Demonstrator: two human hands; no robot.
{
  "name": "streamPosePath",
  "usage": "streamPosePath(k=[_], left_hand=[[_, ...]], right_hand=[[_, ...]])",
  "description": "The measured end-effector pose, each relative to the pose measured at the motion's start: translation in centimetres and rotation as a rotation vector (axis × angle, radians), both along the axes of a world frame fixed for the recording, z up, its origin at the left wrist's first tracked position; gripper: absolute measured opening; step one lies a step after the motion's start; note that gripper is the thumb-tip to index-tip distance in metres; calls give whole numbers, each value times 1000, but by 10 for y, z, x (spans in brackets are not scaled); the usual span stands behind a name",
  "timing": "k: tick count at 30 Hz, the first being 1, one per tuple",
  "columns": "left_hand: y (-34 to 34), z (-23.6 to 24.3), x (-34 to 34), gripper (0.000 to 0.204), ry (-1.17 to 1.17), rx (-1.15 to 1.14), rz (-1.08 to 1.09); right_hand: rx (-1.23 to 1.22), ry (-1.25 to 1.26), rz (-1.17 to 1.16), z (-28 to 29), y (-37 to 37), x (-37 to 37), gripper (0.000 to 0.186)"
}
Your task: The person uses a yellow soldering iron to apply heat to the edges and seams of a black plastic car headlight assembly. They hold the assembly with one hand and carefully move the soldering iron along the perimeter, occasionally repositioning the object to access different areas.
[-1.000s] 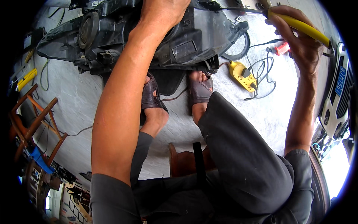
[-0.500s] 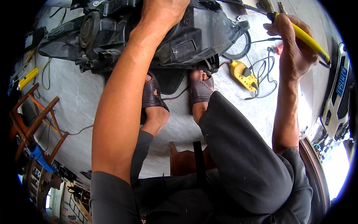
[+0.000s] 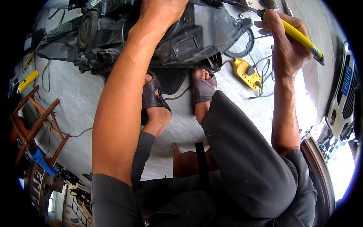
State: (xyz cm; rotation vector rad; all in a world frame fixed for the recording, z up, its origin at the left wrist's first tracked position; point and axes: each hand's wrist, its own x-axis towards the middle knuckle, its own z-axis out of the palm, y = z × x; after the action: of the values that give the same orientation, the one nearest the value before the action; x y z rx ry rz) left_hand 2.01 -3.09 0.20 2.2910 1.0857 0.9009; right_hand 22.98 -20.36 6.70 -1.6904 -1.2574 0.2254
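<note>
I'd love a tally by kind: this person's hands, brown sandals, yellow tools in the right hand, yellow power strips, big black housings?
Hands: 2, left hand and right hand
Brown sandals: 2
Yellow tool: 1
Yellow power strip: 1
Big black housing: 1
Total: 7

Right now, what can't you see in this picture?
In the head view:
Fingertips of the bare left hand: top edge cuts them off.
Far side of the large black plastic housing: same edge.
Tip of the yellow-handled, thin-shafted tool: lost among dark parts.
</note>
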Motion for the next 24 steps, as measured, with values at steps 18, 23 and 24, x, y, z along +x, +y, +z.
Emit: streamPosePath(k=[18, 23, 24], left_hand=[[4, -2, 1, 29, 24, 5, 14], [5, -4, 2, 28, 39, 0, 16], [4, -4, 2, 28, 35, -4, 19]], right_hand=[[89, -316, 105, 8, -3, -18, 26], [68, -272, 147, 4, -1, -20, 30], [56, -265, 149, 4, -1, -18, 30]])
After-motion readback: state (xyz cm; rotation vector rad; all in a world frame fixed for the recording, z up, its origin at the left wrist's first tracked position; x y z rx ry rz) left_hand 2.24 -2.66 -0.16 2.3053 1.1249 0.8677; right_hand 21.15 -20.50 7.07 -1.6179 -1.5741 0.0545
